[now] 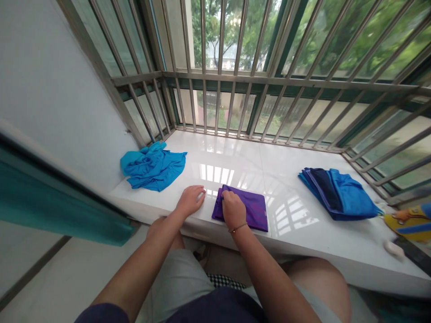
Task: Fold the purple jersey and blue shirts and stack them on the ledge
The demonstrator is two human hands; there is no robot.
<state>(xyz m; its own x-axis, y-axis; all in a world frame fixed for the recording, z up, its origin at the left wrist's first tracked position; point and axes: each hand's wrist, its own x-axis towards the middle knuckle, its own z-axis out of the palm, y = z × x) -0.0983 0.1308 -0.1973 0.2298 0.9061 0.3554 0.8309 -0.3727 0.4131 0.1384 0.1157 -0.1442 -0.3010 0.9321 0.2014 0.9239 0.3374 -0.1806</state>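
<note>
A right hand (233,209), fingers together on top (any grip unclear), rests on folded purple cloth (252,208) on a white tiled window ledge (235,161), left hand (190,200) just beside it (soft, light, best taken at the folded edge).

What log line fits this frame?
left hand: resting on white sill beside folded purple cloth | right hand: on the cloth | nearby: crumpled blue cloth; folded blue stack

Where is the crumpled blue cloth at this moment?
In the head view, the crumpled blue cloth lies at the left end of the white ledge, by the wall, beyond the person's left hand.
</note>
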